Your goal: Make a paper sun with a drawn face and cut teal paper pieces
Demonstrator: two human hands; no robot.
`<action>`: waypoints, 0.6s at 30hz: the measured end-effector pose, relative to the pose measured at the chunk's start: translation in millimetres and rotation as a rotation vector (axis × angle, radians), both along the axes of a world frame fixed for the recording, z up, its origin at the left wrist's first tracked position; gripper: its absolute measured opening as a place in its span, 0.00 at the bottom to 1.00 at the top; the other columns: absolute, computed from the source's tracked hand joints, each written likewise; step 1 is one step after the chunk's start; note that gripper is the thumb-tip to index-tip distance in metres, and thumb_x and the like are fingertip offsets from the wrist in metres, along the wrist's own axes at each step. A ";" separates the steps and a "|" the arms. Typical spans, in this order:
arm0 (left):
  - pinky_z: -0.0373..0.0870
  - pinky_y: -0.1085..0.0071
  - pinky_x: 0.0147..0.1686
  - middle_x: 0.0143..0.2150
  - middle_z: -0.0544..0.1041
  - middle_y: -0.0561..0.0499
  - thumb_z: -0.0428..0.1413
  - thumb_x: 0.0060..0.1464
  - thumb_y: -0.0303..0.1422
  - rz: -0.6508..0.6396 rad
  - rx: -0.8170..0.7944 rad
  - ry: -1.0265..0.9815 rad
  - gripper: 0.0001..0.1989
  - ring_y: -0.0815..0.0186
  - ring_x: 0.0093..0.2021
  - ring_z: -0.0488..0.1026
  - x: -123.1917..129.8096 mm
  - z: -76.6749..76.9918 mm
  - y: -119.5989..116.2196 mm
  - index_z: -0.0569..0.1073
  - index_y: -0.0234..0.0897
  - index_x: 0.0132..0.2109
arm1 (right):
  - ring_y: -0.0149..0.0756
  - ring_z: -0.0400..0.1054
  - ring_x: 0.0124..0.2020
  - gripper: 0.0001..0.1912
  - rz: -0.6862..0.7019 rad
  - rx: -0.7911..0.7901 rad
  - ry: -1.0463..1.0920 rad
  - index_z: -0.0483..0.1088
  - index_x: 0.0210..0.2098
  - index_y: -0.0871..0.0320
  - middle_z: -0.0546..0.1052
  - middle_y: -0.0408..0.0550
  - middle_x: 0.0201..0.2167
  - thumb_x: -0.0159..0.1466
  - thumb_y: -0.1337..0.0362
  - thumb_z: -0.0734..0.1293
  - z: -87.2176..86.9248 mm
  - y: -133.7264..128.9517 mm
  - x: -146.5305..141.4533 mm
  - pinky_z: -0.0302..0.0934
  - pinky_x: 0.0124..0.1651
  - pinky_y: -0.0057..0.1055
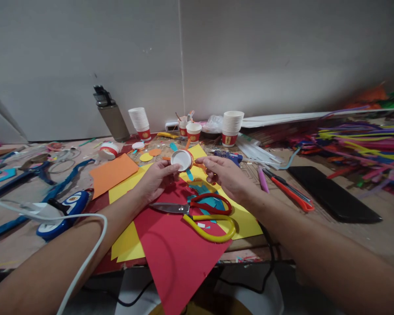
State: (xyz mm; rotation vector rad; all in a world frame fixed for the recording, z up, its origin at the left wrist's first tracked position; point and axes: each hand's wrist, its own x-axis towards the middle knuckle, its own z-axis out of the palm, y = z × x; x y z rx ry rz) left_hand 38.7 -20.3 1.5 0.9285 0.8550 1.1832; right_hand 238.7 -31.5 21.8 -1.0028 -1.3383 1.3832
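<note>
Evidently, the tabletop [389, 236] carries everything in front of you, with the wall behind it. Yellow sheets [128, 240] lie beneath a large red sheet [170, 262], whose corner hangs over the near edge; together they probably give you a layered pad to work above. To your left an orange sheet [113, 175] overlaps the yellow, perhaps pushed aside to free the middle.

Your big scissors [184, 208] rest on the red sheet, blades pointing left and the red and yellow handles towards your right side, likely so that your right hand can reach them quickly. The stacked paper cups [233, 127] stand upright near the wall, seemingly kept back from your elbows.

Your left hand [159, 177] has a narrow grip: the thumb lies on the near rim of a shallow white cup piece [180, 160], fingers behind, presumably steadying it without covering its hollow. You hold that piece above the papers, its inside turned towards you. Your right hand [221, 170] comes in from the other side, its grip narrow too, fingertips at an orange strip [200, 165] beside the rim; you cannot tell whether they pinch it or merely touch it. Smaller still, a teal strip [189, 175] points down below the rim.
</note>
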 end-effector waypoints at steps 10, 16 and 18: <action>0.67 0.76 0.29 0.32 0.75 0.50 0.68 0.40 0.31 -0.048 -0.008 -0.008 0.15 0.75 0.26 0.68 0.4 -2.1 -1.5 0.76 0.29 0.36 | 0.24 0.54 0.22 0.11 0.058 -0.118 0.077 0.76 0.34 0.59 0.68 0.41 0.25 0.58 0.58 0.68 -3.8 -1.8 -2.8 0.52 0.27 0.27; 0.67 0.78 0.28 0.32 0.75 0.49 0.67 0.41 0.31 -0.047 0.000 -0.052 0.14 0.75 0.27 0.69 1.5 -2.5 -0.2 0.75 0.29 0.35 | 0.25 0.54 0.23 0.11 0.042 -0.164 0.115 0.74 0.35 0.59 0.64 0.40 0.24 0.57 0.58 0.70 -2.6 -2.9 -4.6 0.51 0.27 0.26; 0.67 0.78 0.28 0.31 0.75 0.50 0.67 0.42 0.30 -0.048 0.002 -0.064 0.13 0.75 0.26 0.69 1.3 -2.4 0.3 0.75 0.29 0.35 | 0.25 0.54 0.23 0.12 -0.021 -0.159 0.121 0.70 0.32 0.58 0.64 0.39 0.23 0.56 0.57 0.71 -3.9 -1.1 -4.4 0.50 0.26 0.26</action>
